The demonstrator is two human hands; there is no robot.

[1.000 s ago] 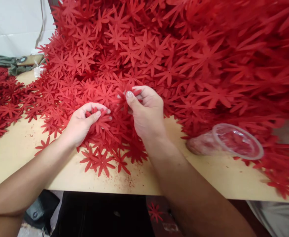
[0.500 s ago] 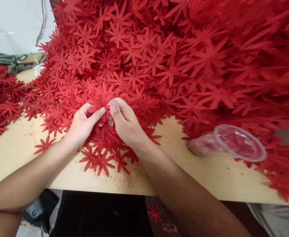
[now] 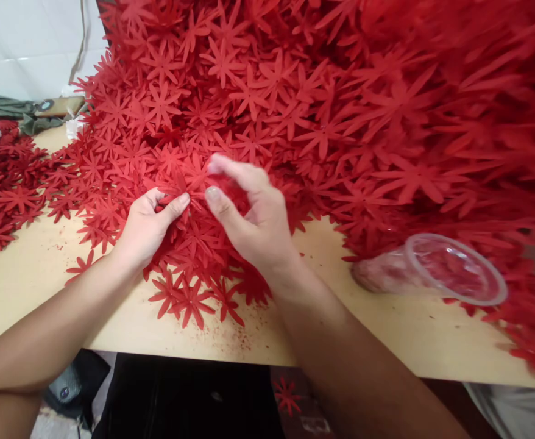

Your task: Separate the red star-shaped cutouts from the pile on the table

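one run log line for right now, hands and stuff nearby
left hand: pinching red flower piece | right hand: thumb and fingers apart | clear cup: on table, right side | red flower pile: beyond hands

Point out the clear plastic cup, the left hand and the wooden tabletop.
clear plastic cup [image 3: 385, 272], head view, side wall
left hand [image 3: 143, 228], head view, back
wooden tabletop [image 3: 386, 329], head view, bare front part

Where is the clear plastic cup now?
In the head view, the cup is at right on the pale table, beside the pile of red flower-shaped pieces.
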